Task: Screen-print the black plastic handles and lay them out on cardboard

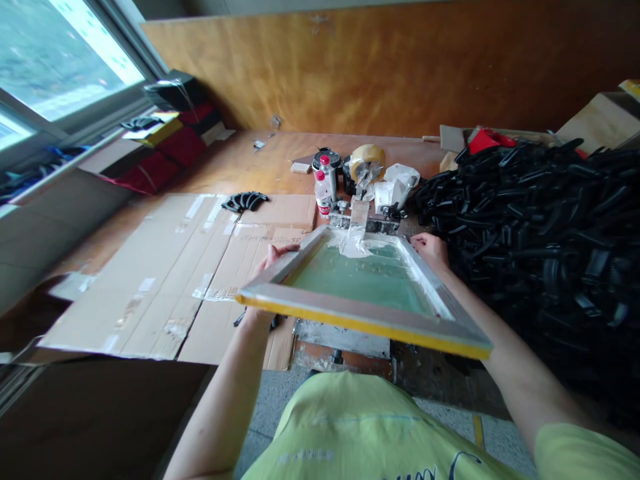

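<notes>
A screen-printing frame [363,313] with grey rails, yellow front edge and green mesh is tilted up in front of me, its near edge raised. At its back, a clamp [373,225] and a whitish strip join it to the bench. My left hand [273,259] grips the left rail, partly hidden behind it. On the opposite side, my right hand [431,251] has its fingers closed at the far end of the right rail. Beneath the frame lies a metal plate [345,337]. Dark pieces show beside my left wrist, partly covered.
Flattened cardboard [145,280] covers the bench on the left, with several curved black parts [245,201] on it. A large heap of black parts [540,233] lies to the right. Behind the frame stand red-capped bottles [323,193] and a tape roll [367,160].
</notes>
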The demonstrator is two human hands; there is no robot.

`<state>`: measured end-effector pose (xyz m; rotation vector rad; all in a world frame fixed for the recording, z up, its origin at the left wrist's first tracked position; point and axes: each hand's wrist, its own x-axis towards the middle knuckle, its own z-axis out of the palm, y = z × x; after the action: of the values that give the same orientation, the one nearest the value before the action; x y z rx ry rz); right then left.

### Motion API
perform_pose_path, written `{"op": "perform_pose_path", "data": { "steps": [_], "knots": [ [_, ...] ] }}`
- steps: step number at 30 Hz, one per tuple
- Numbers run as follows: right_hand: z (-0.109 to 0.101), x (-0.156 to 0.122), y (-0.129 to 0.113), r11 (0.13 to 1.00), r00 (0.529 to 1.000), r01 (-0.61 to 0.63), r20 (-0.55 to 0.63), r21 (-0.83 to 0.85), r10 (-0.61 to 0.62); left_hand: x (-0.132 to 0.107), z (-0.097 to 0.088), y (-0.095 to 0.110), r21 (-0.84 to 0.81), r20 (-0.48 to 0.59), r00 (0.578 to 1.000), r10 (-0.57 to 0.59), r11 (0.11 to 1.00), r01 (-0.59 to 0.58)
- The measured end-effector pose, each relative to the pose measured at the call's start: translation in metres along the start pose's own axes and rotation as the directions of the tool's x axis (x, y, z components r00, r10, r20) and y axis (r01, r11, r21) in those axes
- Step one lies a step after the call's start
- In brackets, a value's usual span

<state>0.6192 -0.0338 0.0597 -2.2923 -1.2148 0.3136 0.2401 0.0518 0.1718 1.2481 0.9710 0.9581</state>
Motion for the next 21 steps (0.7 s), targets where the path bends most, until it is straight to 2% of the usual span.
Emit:
{"op": "perform_pose_path", "data": {
  "steps": [2, 3, 5, 6, 7, 9, 11, 13, 15, 17, 19, 21],
  "knots": [
    [-0.01, 0.003, -0.007, 0.998, 0.994, -0.055, -0.094, 0.036, 0.058, -0.015, -0.015, -0.019, 0.069, 0.048, 0.982, -0.184, 0.981, 0.181],
    [-0.013, 0.005, -0.016, 0.998, 0.99, -0.027, -0.14, 0.062, 0.035, -0.022, -0.022, -0.03, 0.11, 0.061, 0.966, -0.252, 0.963, 0.244],
    [-0.013, 0.008, -0.047, 0.984, 0.968, 0.157, -0.208, 0.084, -0.137, -0.032, -0.032, -0.056, 0.165, 0.085, 0.938, -0.335, 0.934, 0.318],
    [-0.009, 0.009, -0.066, 0.959, 0.94, 0.276, -0.228, 0.068, -0.254, -0.035, -0.034, -0.07, 0.176, 0.092, 0.931, -0.353, 0.926, 0.334],
    [-0.003, 0.009, -0.085, 0.922, 0.901, 0.387, -0.226, 0.03, -0.371, -0.037, -0.036, -0.084, 0.181, 0.093, 0.929, -0.359, 0.923, 0.338],
    [0.014, 0.008, -0.118, 0.845, 0.831, 0.527, -0.157, -0.09, -0.534, -0.037, -0.038, -0.107, 0.183, 0.088, 0.932, -0.35, 0.926, 0.331],
    [0.031, 0.007, -0.139, 0.797, 0.808, 0.574, -0.033, -0.188, -0.589, -0.035, -0.038, -0.124, 0.174, 0.092, 0.934, -0.346, 0.929, 0.328],
    [0.043, 0.006, -0.145, 0.79, 0.82, 0.571, 0.114, -0.225, -0.56, -0.033, -0.039, -0.133, 0.161, 0.107, 0.929, -0.355, 0.928, 0.336],
    [0.048, 0.005, -0.141, 0.808, 0.843, 0.535, 0.213, -0.246, -0.494, -0.032, -0.041, -0.137, 0.162, 0.125, 0.923, -0.364, 0.925, 0.343],
    [0.049, 0.005, -0.133, 0.822, 0.871, 0.49, 0.213, -0.29, -0.444, -0.032, -0.043, -0.138, 0.174, 0.139, 0.92, -0.368, 0.923, 0.343],
    [0.05, 0.001, -0.128, 0.823, 0.892, 0.452, 0.157, -0.344, -0.424, -0.032, -0.044, -0.138, 0.186, 0.14, 0.921, -0.364, 0.923, 0.336],
    [0.054, -0.009, -0.127, 0.809, 0.888, 0.457, 0.141, -0.37, -0.437, -0.032, -0.045, -0.138, 0.184, 0.135, 0.924, -0.357, 0.926, 0.331]
  ]
}}
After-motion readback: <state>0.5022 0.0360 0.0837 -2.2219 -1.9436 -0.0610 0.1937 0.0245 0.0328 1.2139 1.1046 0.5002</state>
